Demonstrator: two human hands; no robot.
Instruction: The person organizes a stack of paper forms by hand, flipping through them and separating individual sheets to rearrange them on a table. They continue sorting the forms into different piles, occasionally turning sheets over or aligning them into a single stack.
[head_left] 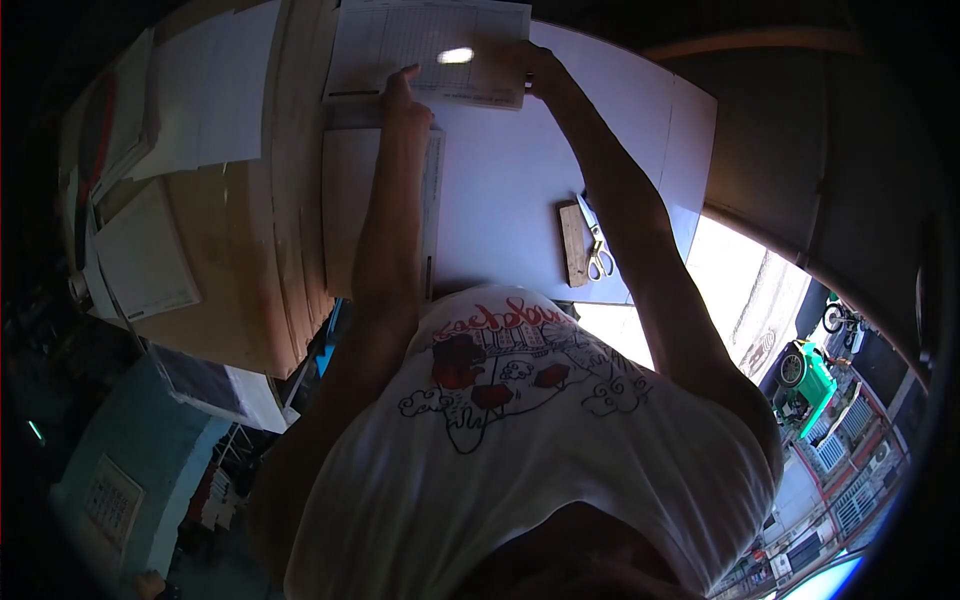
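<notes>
A stack of printed forms (430,40) with ruled columns lies at the far end of the pale table (500,190). My left hand (402,95) rests at the form's near edge, with one finger stretched out over the paper. At the right edge of the forms is my right hand (535,70), its fingers dark and partly hidden, closed on that edge. Under my left forearm lies a second paper stack (350,190) with a printed margin. Gold-handled scissors (597,245) sit beside a small wooden block (573,245), near my right forearm.
Cardboard boxes (225,230) stand along the left, with loose white sheets (205,90) on top. A dark panel (760,140) rises beyond the table's right side. Outside, at lower right, a green vehicle (808,385) is parked on the street.
</notes>
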